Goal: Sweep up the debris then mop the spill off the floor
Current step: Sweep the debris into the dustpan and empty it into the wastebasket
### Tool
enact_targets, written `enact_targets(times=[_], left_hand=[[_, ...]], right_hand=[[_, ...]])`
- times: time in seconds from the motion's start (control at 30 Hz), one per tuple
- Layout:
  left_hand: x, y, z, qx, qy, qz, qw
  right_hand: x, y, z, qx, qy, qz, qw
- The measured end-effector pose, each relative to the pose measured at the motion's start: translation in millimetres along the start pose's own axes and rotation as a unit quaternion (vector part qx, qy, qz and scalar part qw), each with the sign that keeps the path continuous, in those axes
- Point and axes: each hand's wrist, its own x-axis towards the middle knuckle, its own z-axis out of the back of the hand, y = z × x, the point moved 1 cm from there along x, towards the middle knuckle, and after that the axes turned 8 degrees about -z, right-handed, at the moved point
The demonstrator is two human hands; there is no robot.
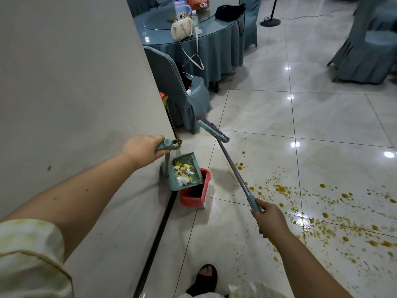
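The left hand [141,148] is closed around the handle of the dustpan [185,172], which hangs just over the near-left edge of the red bin [194,190] beside the wall [75,82]. The pan is loaded with yellow and white debris [183,171], so the sweeping looks done and emptying is the step in hand. The right hand [269,219] is wrapped around the grip of the broom [214,131], whose head is lifted off the floor and points far, toward the covered chair [184,97]. The orange spill [322,211] lies spattered across the tiles to the right, untouched, with drops reaching close to the bin. To tip well, the pan's open lip should probably come fully over the bin's mouth before it tilts, since part of it sits over the rim and scraps could slide down outside. A slow tilt, with a light shake at the end, should loosen the damp-looking bits. Keeping the broom raised and clear of the spill avoids dragging liquid about, and the sandalled foot [205,278] is best kept off the wet patch.
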Motion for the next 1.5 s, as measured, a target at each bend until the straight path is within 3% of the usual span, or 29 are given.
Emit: enact_targets(times=[0.37, 0.77, 0.93, 1.1, 1.5], left_hand=[[-17.0, -48.3, -18.7, 0.143, 0.136, -0.162, 0.967], [-79.6, -71.1, -64.3, 0.192, 0.216, -0.239, 0.927], [-80.5, -67.7, -69.0, 0.204, 0.195, -0.226, 0.932], [-82.9, -75.9, -73.0, 0.226, 0.211, -0.282, 0.908], [-95.2, -81.6, -84.9, 0.205, 0.215, -0.294, 0.908]], right_hand=[[-5.9, -11.1, 8.4, 0.005, 0.006, 0.003, 1.0], [-11.2, -21.2, 4.5, -0.011, 0.01, -0.001, 1.0], [-14.9, -24.5, 2.9, -0.022, 0.007, -0.004, 1.0], [-18.1, -30.9, -0.1, -0.029, 0.009, -0.009, 0.999], [-19.6, -39.7, -3.7, -0.042, 0.005, -0.012, 0.999]])
